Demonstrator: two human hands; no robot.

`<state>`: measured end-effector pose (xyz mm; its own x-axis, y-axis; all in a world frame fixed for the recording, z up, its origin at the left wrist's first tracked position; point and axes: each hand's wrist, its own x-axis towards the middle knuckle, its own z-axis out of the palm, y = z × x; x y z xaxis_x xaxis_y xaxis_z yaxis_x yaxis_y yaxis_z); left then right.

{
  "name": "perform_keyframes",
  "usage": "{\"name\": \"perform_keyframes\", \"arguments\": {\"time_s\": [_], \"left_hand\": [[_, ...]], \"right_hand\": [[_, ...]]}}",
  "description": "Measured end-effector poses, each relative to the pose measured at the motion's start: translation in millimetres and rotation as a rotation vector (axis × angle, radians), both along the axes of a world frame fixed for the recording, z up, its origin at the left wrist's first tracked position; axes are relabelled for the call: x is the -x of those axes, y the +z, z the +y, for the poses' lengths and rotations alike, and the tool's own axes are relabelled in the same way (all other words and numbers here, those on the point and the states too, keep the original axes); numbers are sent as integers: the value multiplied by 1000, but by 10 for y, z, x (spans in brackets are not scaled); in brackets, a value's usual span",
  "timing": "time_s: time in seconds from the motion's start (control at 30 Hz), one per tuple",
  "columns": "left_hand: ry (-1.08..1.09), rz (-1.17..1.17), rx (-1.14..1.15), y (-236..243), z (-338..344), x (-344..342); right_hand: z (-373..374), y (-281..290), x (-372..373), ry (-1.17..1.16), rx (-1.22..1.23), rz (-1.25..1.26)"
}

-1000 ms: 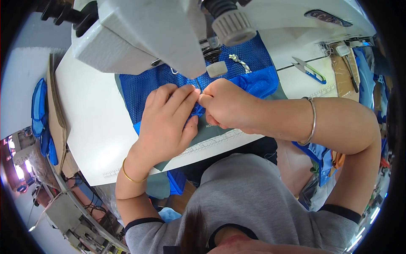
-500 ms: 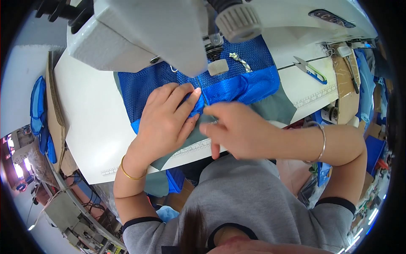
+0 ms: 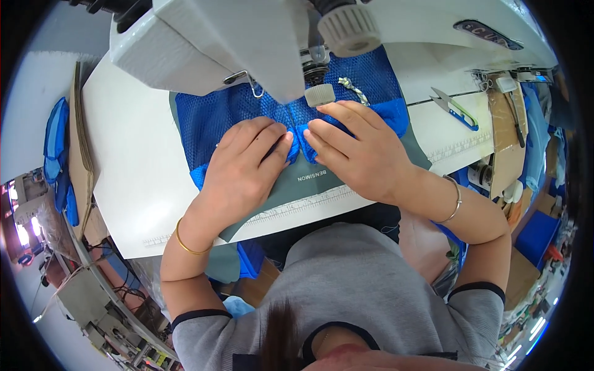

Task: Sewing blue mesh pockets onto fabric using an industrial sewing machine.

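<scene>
A blue mesh fabric piece (image 3: 229, 104) with a smooth blue hem band (image 3: 391, 115) lies over a grey-green fabric (image 3: 297, 185) on the sewing table, beneath the machine head. My left hand (image 3: 244, 170) has its fingers bent and pinched on the band, left of the centre seam. Just right of that seam, my right hand (image 3: 371, 151) grips the band with curled fingers, the thumb side partly hidden. The two hands almost meet at the seam. A patterned cord (image 3: 354, 90) lies on the mesh behind my right fingers.
The white sewing machine (image 3: 204, 49) overhangs the work, its ribbed knob (image 3: 320, 95) close to my right fingertips. Thread snips (image 3: 455, 109) lie to the right on the white table (image 3: 133, 179). A ruler strip (image 3: 297, 209) runs along the front edge. Cardboard (image 3: 80, 148) stands at left.
My right hand has moved up and left from in front of the fabric onto the blue band. My left hand stays on the band, left of the seam.
</scene>
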<state>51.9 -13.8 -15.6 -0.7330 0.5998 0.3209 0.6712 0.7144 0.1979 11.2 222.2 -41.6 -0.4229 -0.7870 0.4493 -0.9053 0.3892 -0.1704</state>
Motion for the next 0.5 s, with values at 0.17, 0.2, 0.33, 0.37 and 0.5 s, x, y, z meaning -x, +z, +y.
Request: {"name": "perform_keyframes", "arguments": {"time_s": [0.17,0.2,0.33,0.37,0.5], "left_hand": [[14,11,-13,-61,-13,-26],[6,2,-5,-47,-8,-24],[-7,-21,-20,-67,-6,-32],[4,-16,-23,-73,-16,-25],[-13,21,-24,-76,-58,-53]], "right_hand": [[-40,-28,9,-30,10,-5],[-38,-33,16,-24,8,-4],[-4,-2,19,-12,-15,-29],[-1,1,26,4,-34,-43],[-21,5,19,9,-49,-22]]}}
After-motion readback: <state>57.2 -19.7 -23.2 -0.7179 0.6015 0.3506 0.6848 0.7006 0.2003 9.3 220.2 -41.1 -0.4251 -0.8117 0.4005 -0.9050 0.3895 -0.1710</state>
